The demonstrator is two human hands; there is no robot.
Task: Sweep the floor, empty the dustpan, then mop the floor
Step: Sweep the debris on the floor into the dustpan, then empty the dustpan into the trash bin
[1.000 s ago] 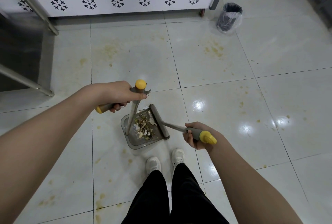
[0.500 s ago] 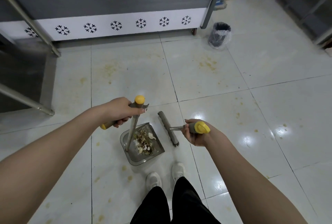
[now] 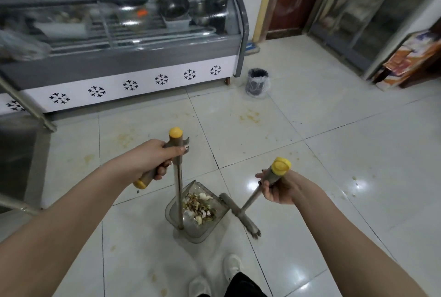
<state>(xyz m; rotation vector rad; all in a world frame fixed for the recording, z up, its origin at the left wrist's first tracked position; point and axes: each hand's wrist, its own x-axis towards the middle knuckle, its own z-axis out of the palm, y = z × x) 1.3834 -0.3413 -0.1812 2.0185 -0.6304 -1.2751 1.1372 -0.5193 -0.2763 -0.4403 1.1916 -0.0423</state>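
My left hand (image 3: 155, 162) grips the grey, yellow-capped handle of a long-handled dustpan (image 3: 175, 219). The pan sits low in front of my feet and holds a heap of food scraps (image 3: 199, 208). My right hand (image 3: 278, 187) holds the yellow-capped handle of a short broom (image 3: 239, 214). The broom's head hangs just right of the pan's edge. A small bin (image 3: 257, 82) with a clear liner stands on the floor by the corner of the display fridge. Yellowish stains mark the white tiles (image 3: 334, 153).
A glass display fridge (image 3: 133, 75) with a snowflake-patterned base runs along the back left. Metal bars (image 3: 26, 106) slant at the far left. A red door and glass cabinets stand at the back right, with a box (image 3: 410, 60) on a low stand. My shoes (image 3: 231, 265) are below the pan.
My head has tilted up, so the fridge and the door came into view. The broom head has moved off the pan to its right side. Both hands keep their grips.
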